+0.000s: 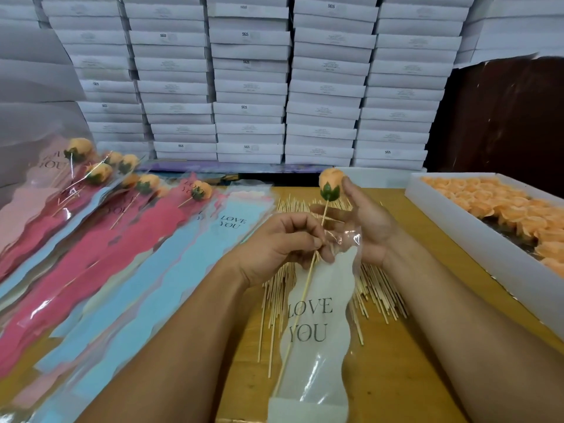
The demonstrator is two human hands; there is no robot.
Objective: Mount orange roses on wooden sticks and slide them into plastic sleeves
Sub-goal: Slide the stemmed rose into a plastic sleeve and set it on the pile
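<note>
While both hands (323, 239) hold sleeve (317, 325), rose (330, 184) w/ stick sits halfway in.

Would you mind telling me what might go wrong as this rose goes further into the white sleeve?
1. The left hand pinches the thin stick at the mouth of the white sleeve; pushing it at an angle could bend or snap it.
2. The orange rose still sits above the narrow opening beside the right hand, so its petals might catch or crush going in.

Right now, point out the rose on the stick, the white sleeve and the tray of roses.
rose (331, 181): head view, orange petals.
white sleeve (317, 346): head view, printed middle.
tray (476, 230): head view, near white wall.
</note>
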